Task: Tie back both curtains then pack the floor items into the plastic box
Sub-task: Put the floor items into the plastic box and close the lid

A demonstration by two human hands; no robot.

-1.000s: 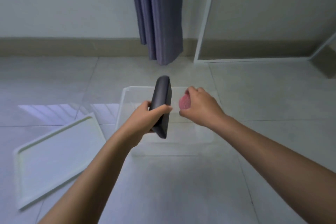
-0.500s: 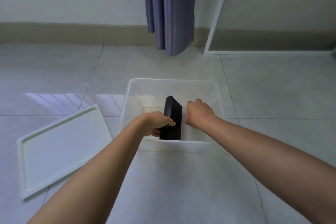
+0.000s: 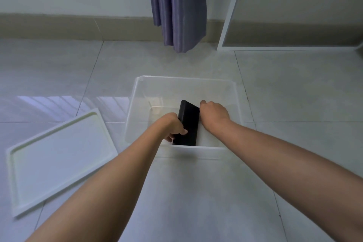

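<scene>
A clear plastic box (image 3: pixel 186 79) stands open on the tiled floor in front of me. Both my hands reach down into it. My left hand (image 3: pixel 172 126) grips a flat black case (image 3: pixel 189 122) by its left edge, and the case leans on its side near the box's front wall. My right hand (image 3: pixel 214 116) is just right of the case, fingers curled downward. The pink object it holds is hidden under the hand. A purple curtain (image 3: pixel 177 6) hangs against the wall behind the box.
The box's white lid (image 3: pixel 59 160) lies flat on the floor to the left, turned at an angle. A white-framed panel (image 3: pixel 230 15) stands at the back right. A beige skirting runs along the wall.
Both hands dropped from above the box to inside it. The black case went from held upright in the air to low in the box, and the pink object passed out of sight.
</scene>
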